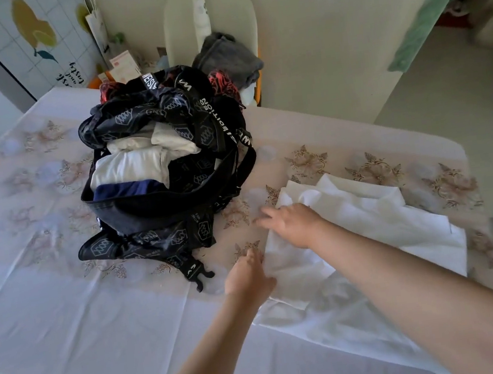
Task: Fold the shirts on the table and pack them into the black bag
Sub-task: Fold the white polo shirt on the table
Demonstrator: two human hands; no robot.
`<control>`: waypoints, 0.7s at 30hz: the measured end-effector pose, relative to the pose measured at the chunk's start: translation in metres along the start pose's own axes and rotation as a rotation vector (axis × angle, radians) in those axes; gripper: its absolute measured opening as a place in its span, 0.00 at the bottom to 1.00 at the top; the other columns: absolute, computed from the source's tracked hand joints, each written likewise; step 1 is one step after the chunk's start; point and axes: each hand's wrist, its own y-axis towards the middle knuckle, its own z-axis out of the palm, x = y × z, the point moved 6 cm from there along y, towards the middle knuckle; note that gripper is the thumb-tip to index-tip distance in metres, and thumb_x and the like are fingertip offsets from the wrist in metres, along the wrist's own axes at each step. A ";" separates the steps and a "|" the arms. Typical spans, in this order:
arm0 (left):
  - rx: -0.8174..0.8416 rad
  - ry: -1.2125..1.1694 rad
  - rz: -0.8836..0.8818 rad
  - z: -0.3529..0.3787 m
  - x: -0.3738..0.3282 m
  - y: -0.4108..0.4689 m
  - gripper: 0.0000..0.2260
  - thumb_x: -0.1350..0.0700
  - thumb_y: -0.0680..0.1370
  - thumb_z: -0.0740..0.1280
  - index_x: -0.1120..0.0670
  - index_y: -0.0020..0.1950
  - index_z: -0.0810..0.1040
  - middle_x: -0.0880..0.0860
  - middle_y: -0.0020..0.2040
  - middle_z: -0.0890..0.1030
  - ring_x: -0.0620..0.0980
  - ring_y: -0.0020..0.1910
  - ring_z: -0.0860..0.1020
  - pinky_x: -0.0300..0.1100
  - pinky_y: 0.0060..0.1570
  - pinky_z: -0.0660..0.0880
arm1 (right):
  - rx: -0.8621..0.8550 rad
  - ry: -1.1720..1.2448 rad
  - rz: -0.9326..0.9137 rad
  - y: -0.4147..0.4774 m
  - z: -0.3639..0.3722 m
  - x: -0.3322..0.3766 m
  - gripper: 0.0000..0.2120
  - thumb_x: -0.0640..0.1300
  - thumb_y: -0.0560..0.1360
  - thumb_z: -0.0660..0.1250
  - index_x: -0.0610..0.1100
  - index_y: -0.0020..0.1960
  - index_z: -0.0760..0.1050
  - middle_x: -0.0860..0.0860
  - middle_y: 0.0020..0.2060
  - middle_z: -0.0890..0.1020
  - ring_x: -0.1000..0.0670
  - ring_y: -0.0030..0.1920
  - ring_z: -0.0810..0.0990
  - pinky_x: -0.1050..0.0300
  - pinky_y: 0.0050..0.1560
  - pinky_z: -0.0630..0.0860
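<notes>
Table [51,306]: draped in a pale flowered cloth.
Black bag [162,173]: stood open at 11 o'clock, folded shirts [135,163] packed inside.
White shirt [355,235]: laid partly folded at 3 o'clock, beside the bag.
Right hand [294,224]: pressed flat on the shirt, fingers spread.
Left hand [247,276]: placed at the shirt's left edge; grip cannot be told.

Both hands flat on white shirt [369,227] beside black bag [159,204].

Cloth-covered table [51,306]: black bag [160,210], apparently folded white shirt [369,227].
</notes>
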 end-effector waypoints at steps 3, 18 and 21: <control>0.071 0.119 -0.030 -0.003 -0.004 0.000 0.14 0.51 0.69 0.69 0.51 0.52 0.72 0.50 0.47 0.79 0.54 0.51 0.78 0.42 0.37 0.69 | 0.053 -0.077 0.039 0.002 0.000 -0.005 0.22 0.29 0.72 0.62 0.43 0.64 0.72 0.43 0.61 0.72 0.39 0.52 0.79 0.51 0.42 0.70; 0.812 0.120 0.308 0.052 -0.176 -0.067 0.20 0.41 0.75 0.69 0.58 0.51 0.77 0.55 0.47 0.82 0.53 0.39 0.83 0.44 0.42 0.82 | -0.308 0.232 0.469 -0.196 0.028 -0.106 0.16 0.24 0.62 0.61 0.43 0.42 0.71 0.47 0.44 0.75 0.42 0.36 0.75 0.54 0.34 0.67; 0.915 0.125 0.311 0.078 -0.179 -0.076 0.18 0.43 0.79 0.64 0.57 0.54 0.80 0.54 0.51 0.85 0.52 0.48 0.84 0.47 0.52 0.81 | -0.175 0.221 0.534 -0.221 0.062 -0.107 0.17 0.30 0.70 0.61 0.47 0.51 0.78 0.49 0.51 0.78 0.42 0.51 0.79 0.50 0.53 0.69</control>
